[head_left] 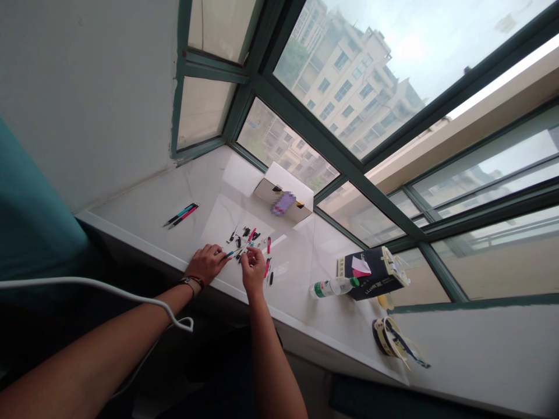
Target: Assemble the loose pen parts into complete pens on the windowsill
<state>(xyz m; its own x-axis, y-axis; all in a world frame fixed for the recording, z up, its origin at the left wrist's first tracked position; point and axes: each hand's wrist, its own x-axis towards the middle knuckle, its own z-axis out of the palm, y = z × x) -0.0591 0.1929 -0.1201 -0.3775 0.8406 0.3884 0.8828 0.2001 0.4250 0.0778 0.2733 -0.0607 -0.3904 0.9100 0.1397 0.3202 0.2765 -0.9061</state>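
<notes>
My left hand (205, 263) is closed round a slim teal pen barrel (229, 254), which points to the right toward my other hand. Just right of it, my right hand (254, 270) has its thumb and fingers pinched together; whatever is between them is too small to make out. Loose pen parts (252, 234), black, pink and silver, lie scattered on the white counter around and beyond my fingertips. A black cap-like piece (271, 279) rests right of my right hand. Farther left, whole pens (182, 215) in teal, pink and black lie side by side.
An open white box (283, 201) stands at the back against the window. On the right are a green-capped plastic bottle (334, 287), a dark carton (371, 272) and a round tub with a strap (386, 337). A white cable (109, 286) crosses above my left forearm.
</notes>
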